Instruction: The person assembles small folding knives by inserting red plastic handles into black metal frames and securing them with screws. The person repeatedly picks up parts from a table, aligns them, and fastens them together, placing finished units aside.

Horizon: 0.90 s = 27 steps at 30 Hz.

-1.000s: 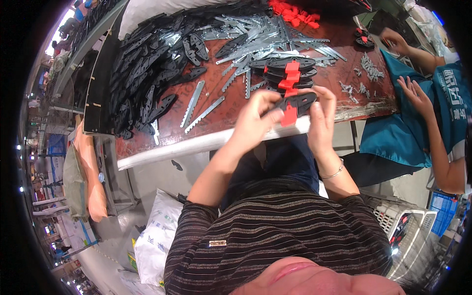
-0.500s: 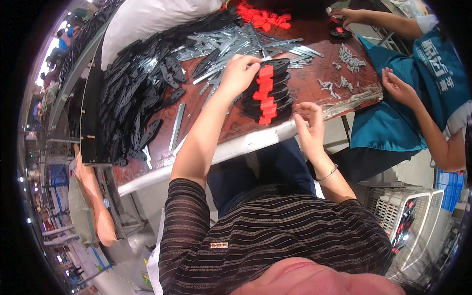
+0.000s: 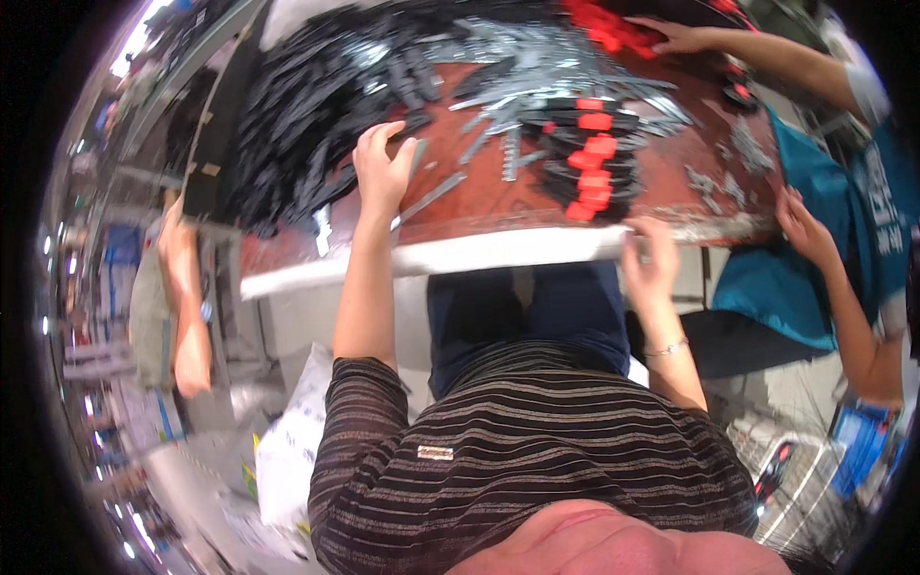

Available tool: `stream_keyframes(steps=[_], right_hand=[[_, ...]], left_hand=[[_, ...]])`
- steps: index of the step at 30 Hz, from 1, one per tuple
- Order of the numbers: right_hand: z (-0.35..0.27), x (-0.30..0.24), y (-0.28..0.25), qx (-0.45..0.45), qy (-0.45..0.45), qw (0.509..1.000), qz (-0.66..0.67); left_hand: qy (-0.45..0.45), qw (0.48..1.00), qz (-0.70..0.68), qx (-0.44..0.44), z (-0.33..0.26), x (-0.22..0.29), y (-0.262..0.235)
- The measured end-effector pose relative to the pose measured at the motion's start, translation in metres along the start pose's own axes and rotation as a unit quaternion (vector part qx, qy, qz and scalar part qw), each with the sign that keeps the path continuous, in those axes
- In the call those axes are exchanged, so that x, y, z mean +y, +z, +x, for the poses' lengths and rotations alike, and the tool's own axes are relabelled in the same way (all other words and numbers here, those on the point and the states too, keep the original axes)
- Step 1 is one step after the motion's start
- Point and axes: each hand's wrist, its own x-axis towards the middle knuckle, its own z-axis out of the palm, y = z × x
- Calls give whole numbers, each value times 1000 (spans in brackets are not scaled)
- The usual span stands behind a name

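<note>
My left hand [image 3: 381, 174] hovers over the red-brown table [image 3: 487, 187], thumb and fingers apart, with nothing visibly held. It is nearest to the heap of flat black plastic parts [image 3: 316, 115] and a loose metal strip [image 3: 431, 196]. My right hand [image 3: 654, 257] is at the table's front edge, fingers loosely curved and apart, empty as far as the blur shows. Just beyond it, to the left, stands a row of black parts [image 3: 623, 172] with red plastic pieces [image 3: 594, 180] lined along the middle. Motion smears the fine details.
Toothed metal strips [image 3: 527, 62] lie piled behind the row. Small metal pieces [image 3: 752, 144] are scattered at the right. A co-worker's hand [image 3: 676, 36] reaches to the red pile [image 3: 613, 24]; their other hand [image 3: 805, 225] is by the table's right end. White padding covers the front edge [image 3: 508, 251].
My left hand has left the row of black and red parts and moved left toward the black heap. The co-worker's far hand has shifted to the red pile. The view has shifted too.
</note>
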Motion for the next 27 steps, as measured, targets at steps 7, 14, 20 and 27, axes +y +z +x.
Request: stream_keyframes(steps=[7,14,20,27], right_hand=[[29,102,-25,12,85,936,-340],[22,137,-18,-24,105,928,-356],[51,108,-24,-82,60,938,-332],[75,117,-14,-30,-25,964,-265]], left_hand=[[-176,948,237,116,-46,-69,-93],[-153,955,253,-26,-65,-68,-93],[-125,961,238,-63,-67,-36,-75],[-157,962,221,-41,-75,-13,-61]])
